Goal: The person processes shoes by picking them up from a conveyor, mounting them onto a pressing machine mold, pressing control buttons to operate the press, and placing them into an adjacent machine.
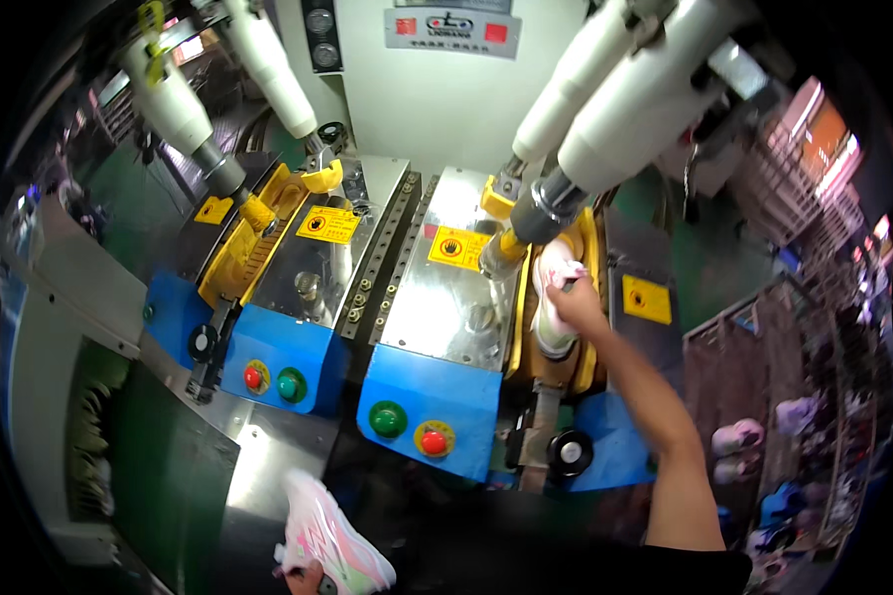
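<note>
The right hand (pixel 579 302) pinched 1 pale shoe (pixel 547 322) inside the right-hand yellow cradle (pixel 591 260), the left hand (pixel 306 579) gripped 1 pink-and-white shoe (pixel 319 531) left of that cradle, and sound handling appeared to require level seating, fingers clear of the press head (pixel 546 208).

A head-worn fisheye faces down over the nearby machine (pixel 422 322)

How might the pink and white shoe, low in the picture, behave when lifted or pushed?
The shoe is probably light, as the left hand alone holds it. Its elongated shape suggests that it would slide or tip rather than roll.
</note>
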`<state>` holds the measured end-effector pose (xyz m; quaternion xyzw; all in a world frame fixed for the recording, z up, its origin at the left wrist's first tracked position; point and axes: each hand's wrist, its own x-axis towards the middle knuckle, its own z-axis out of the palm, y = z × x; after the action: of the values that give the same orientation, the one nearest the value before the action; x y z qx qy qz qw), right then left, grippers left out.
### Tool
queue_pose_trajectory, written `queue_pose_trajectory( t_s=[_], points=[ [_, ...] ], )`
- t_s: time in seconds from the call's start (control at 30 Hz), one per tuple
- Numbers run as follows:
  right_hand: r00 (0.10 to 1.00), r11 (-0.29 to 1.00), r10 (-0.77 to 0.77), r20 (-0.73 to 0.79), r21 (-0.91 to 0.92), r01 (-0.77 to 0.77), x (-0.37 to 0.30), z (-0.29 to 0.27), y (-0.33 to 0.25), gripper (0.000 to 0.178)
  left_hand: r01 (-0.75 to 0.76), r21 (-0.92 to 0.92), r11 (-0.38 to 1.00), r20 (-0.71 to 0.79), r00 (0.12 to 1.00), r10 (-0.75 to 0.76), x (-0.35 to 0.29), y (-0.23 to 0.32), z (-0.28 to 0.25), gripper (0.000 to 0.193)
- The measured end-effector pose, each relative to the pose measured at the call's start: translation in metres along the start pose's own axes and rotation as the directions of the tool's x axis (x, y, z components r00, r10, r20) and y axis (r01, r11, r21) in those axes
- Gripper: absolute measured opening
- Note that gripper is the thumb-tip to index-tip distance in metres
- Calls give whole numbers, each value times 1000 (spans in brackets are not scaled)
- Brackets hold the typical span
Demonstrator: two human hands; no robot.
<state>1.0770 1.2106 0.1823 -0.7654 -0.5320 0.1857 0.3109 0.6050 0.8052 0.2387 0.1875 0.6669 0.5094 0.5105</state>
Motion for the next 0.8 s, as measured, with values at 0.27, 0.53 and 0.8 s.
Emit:
queue_pose_trajectory(
  t_s=[0.27,0.53,0.8],
  points=[
    [988,977,94,-125,-181,-116,-30,9,-59,61,142,234,962,-423,906,-31,-17,5,-1,34],
    [984,968,161,-73,-185,-172,-40,3,-53,64,300,354,886,-141,953,-267,82,-3,-12,35],
    [711,699,-702,26,212,683,-245,79,-231,59,417,310,854,108,877,-468,145,-38,-78,43]
  ],
)
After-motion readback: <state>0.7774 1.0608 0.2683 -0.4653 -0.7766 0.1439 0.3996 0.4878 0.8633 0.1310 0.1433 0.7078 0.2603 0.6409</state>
